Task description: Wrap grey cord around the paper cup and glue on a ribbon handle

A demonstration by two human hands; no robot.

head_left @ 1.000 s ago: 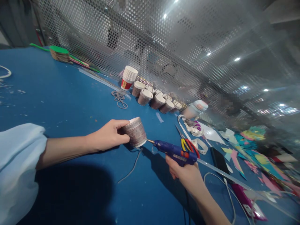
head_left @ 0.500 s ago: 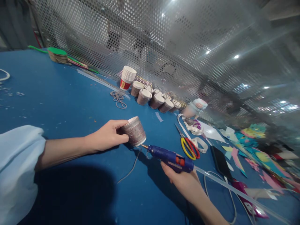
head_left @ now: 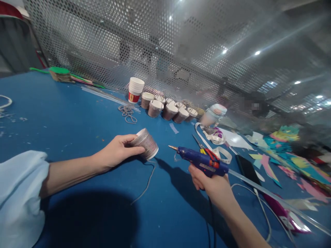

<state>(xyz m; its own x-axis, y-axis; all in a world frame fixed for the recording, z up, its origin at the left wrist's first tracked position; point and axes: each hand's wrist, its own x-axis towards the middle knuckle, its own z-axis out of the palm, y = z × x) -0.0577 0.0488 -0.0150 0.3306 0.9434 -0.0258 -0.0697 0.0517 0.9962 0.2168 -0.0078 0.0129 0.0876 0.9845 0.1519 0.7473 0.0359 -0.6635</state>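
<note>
The cord-wrapped cup (head_left: 144,143), judged light, crushable and best taken at rim and base, is held tilted just off the nozzle of the glue gun (head_left: 201,160) in the closed grip of the left hand (head_left: 116,151); the gun is clamped in the right hand (head_left: 210,182).

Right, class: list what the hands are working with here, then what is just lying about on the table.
In use: wrapped cup in the left hand; its loose cord; glue gun in the right hand.

Lying about: cup stack; row of cups; bottle; phone; paper scraps.
</note>
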